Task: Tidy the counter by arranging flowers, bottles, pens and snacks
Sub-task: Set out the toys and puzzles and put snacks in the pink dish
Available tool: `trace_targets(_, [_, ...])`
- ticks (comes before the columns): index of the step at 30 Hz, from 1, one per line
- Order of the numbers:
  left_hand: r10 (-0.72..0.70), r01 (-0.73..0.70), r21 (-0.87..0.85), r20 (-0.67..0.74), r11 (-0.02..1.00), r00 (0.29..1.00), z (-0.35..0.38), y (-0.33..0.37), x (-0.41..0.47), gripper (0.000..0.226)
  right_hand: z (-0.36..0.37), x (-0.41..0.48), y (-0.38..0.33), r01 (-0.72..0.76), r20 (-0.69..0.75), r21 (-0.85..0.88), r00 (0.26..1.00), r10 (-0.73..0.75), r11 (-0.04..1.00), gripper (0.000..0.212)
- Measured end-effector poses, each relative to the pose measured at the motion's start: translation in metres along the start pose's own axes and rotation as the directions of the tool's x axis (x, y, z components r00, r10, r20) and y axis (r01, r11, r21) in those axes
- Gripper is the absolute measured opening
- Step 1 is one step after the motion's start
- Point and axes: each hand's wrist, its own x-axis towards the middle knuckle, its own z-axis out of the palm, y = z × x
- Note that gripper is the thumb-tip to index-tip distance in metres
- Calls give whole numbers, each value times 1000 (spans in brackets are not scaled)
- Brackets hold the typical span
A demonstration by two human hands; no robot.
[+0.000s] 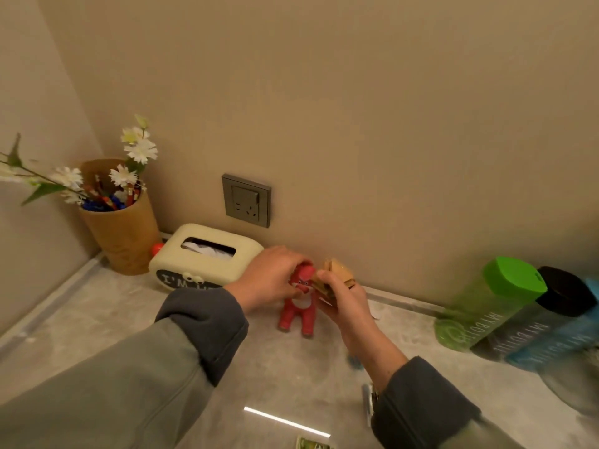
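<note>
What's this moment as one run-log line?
left hand: grips red toy figure | right hand: holds snack packet | green bottle, black bottle, blue bottle: side by side, right | flowers, pens: in brown cup

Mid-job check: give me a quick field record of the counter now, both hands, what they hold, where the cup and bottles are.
left hand: grips the red toy figure by its head
right hand: pinches a tan packet beside the figure
pen cup: back left corner, holds pens and white flowers
tissue box: right of the cup
green bottle, black-capped bottle, blue bottle: side by side, far right
</note>
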Motion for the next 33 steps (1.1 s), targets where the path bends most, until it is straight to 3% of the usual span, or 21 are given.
trace_targets(5, [7,-7,95,7,995,1000,-1,-12,1,58,11,5,2,-14,-1,-22,1000,14,1000,5])
trace_targets(16, [-12,12,72,-2,997,1000,0,-18,2,58,17,9,1,-7,66,8,998,7,1000,2])
trace_targets(22, [-30,30,16,-20,999,999,-6,-7,-1,85,-3,1,-4,55,77,4,996,-55,998,5])
trace_targets(24, [-17,11,-67,-99,998,995,-8,7,-1,79,-20,-5,-8,85,48,-1,995,-85,996,12])
trace_targets(27, [-24,-17,-198,-204,980,979,-2,38,-3,57,-50,-13,-12,128,-75,-115,988,-137,985,41])
trace_targets(29, [-12,-32,-280,-153,959,988,10,61,-4,45,-74,-18,-11,136,-164,-256,970,-181,957,58])
trace_targets(33, [32,25,-348,157,937,987,42,97,-11,45,-124,-27,-2,94,-224,-517,944,-241,851,65])
